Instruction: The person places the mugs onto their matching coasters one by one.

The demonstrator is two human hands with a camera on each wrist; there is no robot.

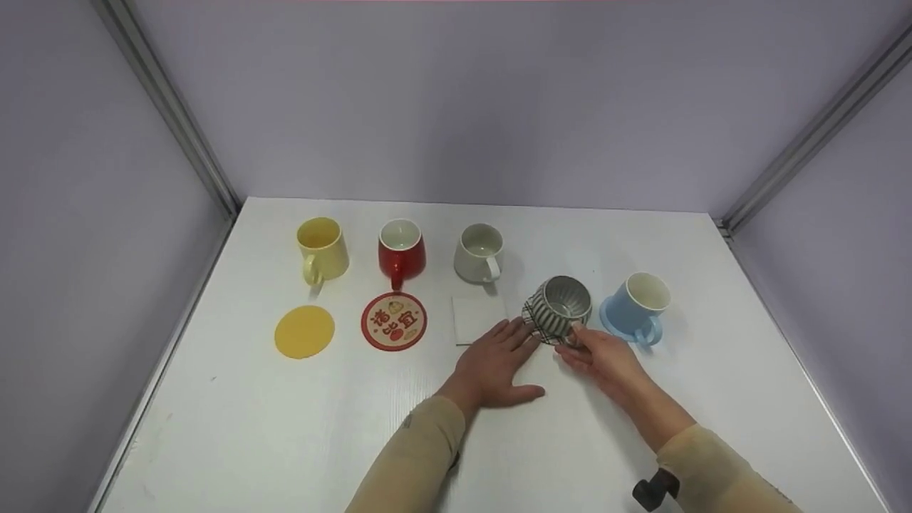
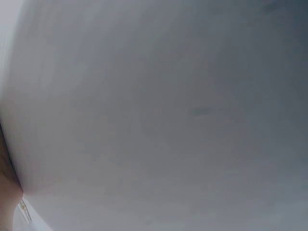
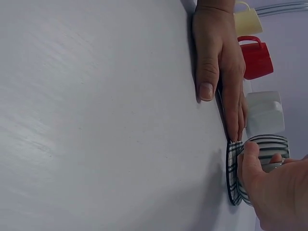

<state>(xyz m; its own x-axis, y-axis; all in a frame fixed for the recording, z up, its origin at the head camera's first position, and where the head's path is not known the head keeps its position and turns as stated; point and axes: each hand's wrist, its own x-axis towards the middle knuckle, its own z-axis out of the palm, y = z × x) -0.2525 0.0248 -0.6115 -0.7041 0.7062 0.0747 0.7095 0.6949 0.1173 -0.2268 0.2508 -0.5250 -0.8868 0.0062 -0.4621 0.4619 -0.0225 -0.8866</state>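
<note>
A striped grey-and-white mug point(image 1: 548, 311) stands over a black-and-white checked coaster point(image 3: 232, 179), which shows around its base. My right hand point(image 1: 607, 361) grips this mug at its handle side, thumb up near the rim in the head view. Palm down on the table, my left hand point(image 1: 491, 370) lies with straight fingers, its fingertips at the coaster's left edge and its thumb spread out. Just beyond the left fingers is a white square coaster point(image 1: 477, 318). The left wrist view shows mostly the white tabletop, with a bit of skin point(image 2: 7, 202) at the left edge.
To the right, a blue mug point(image 1: 628, 309) stands on a blue coaster point(image 1: 608, 320). Along the back are a yellow mug point(image 1: 329, 258), a red mug point(image 1: 412, 263) and a grey-white mug point(image 1: 473, 265). A yellow coaster point(image 1: 305, 332) and a red patterned coaster point(image 1: 394, 322) lie before them.
</note>
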